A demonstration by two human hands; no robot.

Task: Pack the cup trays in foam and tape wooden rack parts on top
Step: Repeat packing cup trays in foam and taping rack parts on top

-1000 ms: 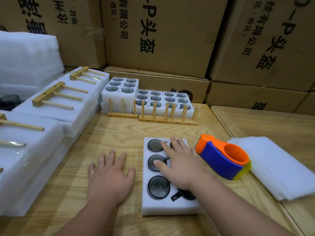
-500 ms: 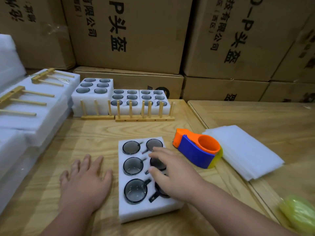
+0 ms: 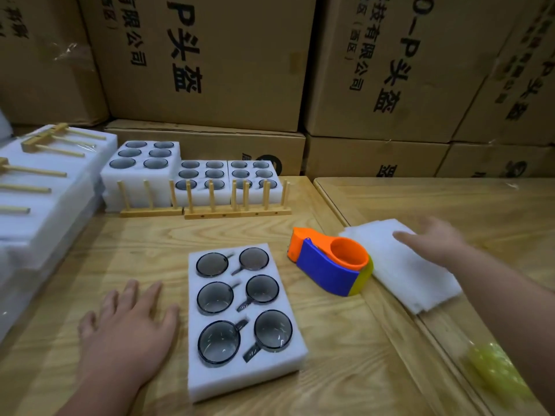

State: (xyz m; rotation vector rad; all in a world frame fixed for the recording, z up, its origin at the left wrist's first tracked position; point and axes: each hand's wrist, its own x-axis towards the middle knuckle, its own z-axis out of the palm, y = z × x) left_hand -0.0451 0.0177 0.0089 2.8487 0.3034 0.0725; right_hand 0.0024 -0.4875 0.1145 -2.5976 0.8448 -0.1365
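At lower centre I see the white foam cup tray (image 3: 240, 376), six dark glass cups seated in its holes, handles slotted. My left hand (image 3: 126, 331) lies flat and released on the wooden table (image 3: 345, 355) beside it. My right hand (image 3: 432, 241), fingers spread, rests on the foam sheets (image 3: 402, 277) at right, grasping nothing. Cardboard boxes (image 3: 210, 55) fill the background.

- Your white foam tray (image 3: 240, 382) holds smoky grey glass cups (image 3: 215, 297).
- Your tape dispenser (image 3: 329, 265) is orange, blue and yellow.
- The brown cardboard boxes (image 3: 210, 61) carry black print.
- The wooden racks (image 3: 237, 211) are pale tan.
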